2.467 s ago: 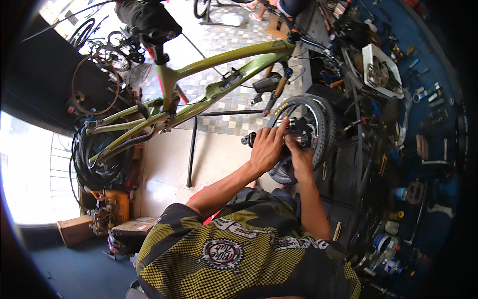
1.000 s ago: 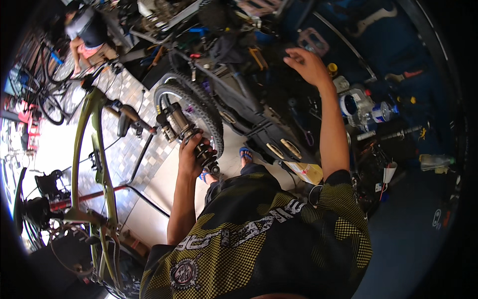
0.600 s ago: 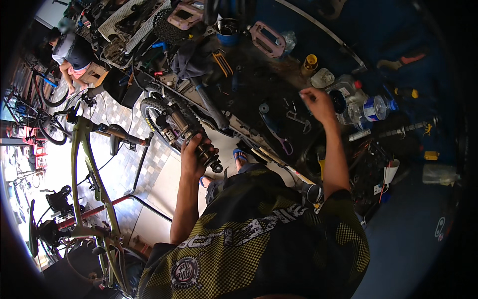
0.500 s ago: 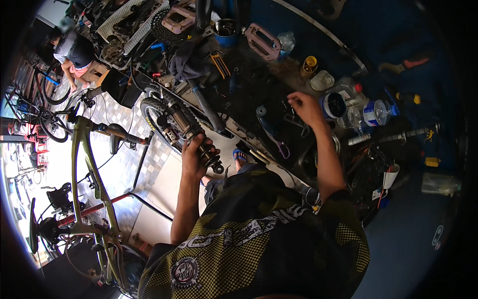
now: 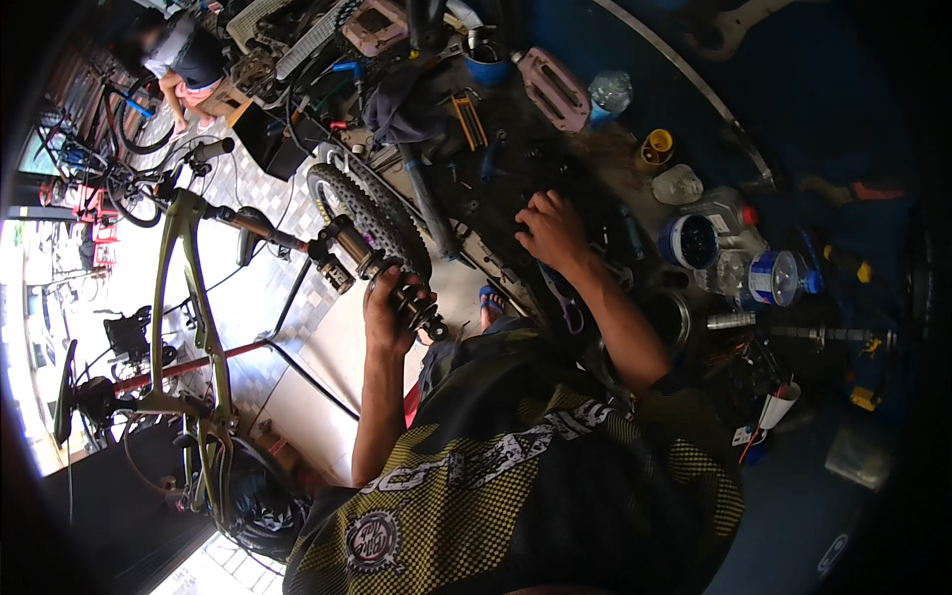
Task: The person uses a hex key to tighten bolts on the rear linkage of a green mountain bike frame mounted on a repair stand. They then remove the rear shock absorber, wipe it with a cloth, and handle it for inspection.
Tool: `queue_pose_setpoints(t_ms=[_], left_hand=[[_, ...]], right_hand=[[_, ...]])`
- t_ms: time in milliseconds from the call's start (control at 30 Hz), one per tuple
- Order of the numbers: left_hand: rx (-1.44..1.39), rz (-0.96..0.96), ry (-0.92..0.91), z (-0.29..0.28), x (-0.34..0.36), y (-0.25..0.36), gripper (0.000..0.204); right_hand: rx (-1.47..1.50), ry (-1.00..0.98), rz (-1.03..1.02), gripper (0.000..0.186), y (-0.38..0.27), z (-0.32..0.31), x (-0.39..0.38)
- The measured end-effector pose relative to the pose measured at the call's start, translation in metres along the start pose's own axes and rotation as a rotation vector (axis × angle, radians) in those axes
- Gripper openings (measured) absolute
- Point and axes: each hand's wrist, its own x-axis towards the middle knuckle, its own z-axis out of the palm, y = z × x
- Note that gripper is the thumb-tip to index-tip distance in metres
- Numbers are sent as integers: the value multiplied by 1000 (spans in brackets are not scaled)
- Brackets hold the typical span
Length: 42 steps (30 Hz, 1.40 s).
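Note:
My left hand [image 5: 387, 309] is wrapped round a bicycle rear shock absorber [image 5: 353, 244], a bronze and black cylinder with a side reservoir. The shock is held tilted in front of me, one end eyelet sticking out below my fingers. My right hand [image 5: 555, 234] hovers over the dark, cluttered workbench, fingers bent and apart, with nothing visible in them. Close under its wrist lies a tool with a purple loop handle [image 5: 572, 315]. Whether the fingertips touch the bench cannot be told.
A green bicycle frame [image 5: 190, 297] stands at the left, with a knobby tyre [image 5: 369, 203] beyond the shock. Along the bench lie a pink pedal [image 5: 555, 89], a blue cup [image 5: 487, 69], a yellow container [image 5: 655, 149] and plastic bottles [image 5: 774, 279]. Another person [image 5: 188, 64] sits far left.
My right hand has moved left and nearer over the bench, its fingers spreading. My left hand still holds the shock. The view has shifted slightly.

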Motion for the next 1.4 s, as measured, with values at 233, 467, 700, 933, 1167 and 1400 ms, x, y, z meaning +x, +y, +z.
queue_pose_setpoints(t_ms=[233, 467, 700, 933, 1167, 1400], left_hand=[[15, 35, 32, 24, 8, 8, 26], [-59, 100, -98, 43, 19, 17, 27], [-86, 227, -217, 64, 22, 26, 31], [-5, 324, -275, 79, 11, 35, 36], [-68, 385, -319, 90, -2, 40, 34], [20, 430, -296, 87, -4, 42, 41]], right_hand=[[153, 135, 45, 16, 11, 15, 1], [963, 30, 333, 12, -48, -39, -14], [1426, -144, 273, 14, -112, -54, -39], [1355, -14, 215, 12, -136, -56, -33], [1443, -62, 240, 24, -137, -53, -30], [1272, -45, 237, 31, -144, -62, -25]])
